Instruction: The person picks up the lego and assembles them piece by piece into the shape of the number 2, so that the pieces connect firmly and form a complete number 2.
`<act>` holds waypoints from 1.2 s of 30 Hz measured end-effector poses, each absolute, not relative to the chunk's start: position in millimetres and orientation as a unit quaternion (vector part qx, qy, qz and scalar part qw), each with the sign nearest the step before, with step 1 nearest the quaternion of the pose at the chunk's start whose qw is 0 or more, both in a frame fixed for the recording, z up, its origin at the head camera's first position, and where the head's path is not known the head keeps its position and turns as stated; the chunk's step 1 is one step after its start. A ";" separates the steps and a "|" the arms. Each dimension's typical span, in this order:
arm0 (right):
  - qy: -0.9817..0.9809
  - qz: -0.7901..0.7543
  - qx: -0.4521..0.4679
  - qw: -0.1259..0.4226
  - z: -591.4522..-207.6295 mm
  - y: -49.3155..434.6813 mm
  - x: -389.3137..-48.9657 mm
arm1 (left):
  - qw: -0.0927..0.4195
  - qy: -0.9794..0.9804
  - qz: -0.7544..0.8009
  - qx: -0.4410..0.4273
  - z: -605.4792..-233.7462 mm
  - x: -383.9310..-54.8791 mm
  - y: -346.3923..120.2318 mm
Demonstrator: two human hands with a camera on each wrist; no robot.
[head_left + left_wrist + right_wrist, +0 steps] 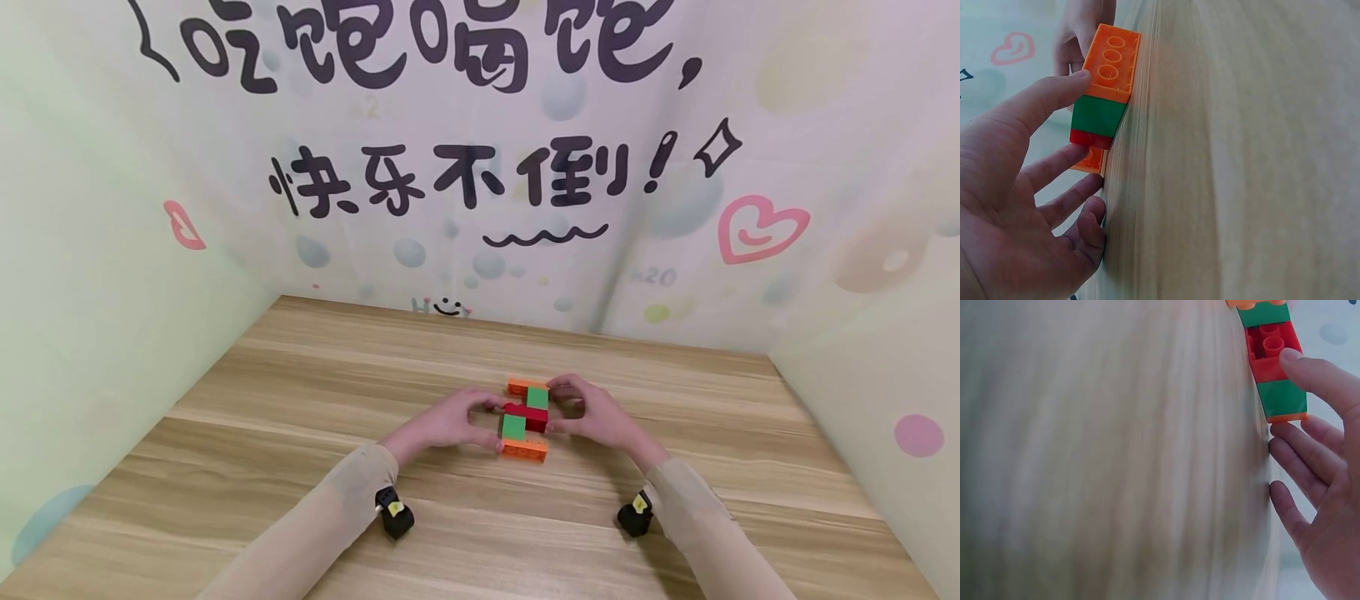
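Observation:
A joined row of toy building bricks lies on the wooden table point(480, 517): a near orange brick point(524, 451), a green brick point(513, 427), a red brick point(537, 418), another green brick point(537, 397) and a far orange brick point(519, 387). From the left, my left hand point(457, 421) holds the row, thumb on the near orange brick's edge, a fingertip by the red brick. My right hand point(596, 412) holds it from the right, its thumb on the red brick point(1272, 350) and fingers by the far orange brick. Hollow undersides of the orange brick point(1113, 59) and red brick show.
Behind the table hangs a white printed backdrop point(450, 275) with black lettering and pink hearts. Pale side walls stand left and right. Each wrist carries a small black camera, the left camera point(394, 514) and right camera point(636, 517), close over the tabletop.

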State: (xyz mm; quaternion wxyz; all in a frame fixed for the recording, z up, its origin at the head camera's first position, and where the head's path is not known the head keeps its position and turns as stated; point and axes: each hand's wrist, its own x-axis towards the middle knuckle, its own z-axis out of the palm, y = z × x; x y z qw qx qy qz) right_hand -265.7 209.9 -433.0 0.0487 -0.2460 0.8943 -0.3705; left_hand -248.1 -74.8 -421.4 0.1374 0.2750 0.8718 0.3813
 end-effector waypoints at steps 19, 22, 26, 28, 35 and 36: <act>0.911 -0.324 -0.248 0.058 -429.9 202.5 -257.0 | 0.147 0.867 0.382 0.284 -425.6 -245.4 -79.5; 0.913 -0.316 -0.252 0.051 -430.6 201.8 -256.8 | 0.147 0.864 0.386 0.288 -424.5 -244.2 -79.9; 0.913 -0.321 -0.244 0.054 -429.6 200.7 -256.4 | 0.147 0.864 0.385 0.289 -424.2 -244.0 -80.0; 0.914 -0.323 -0.241 0.055 -429.0 200.1 -256.3 | 0.146 0.865 0.385 0.288 -424.3 -243.9 -80.1; 0.912 -0.322 -0.249 0.048 -429.1 199.3 -255.7 | 0.144 0.866 0.384 0.287 -425.8 -244.5 -80.1; 0.912 -0.323 -0.249 0.047 -429.3 199.1 -255.6 | 0.144 0.866 0.385 0.286 -425.9 -244.4 -80.2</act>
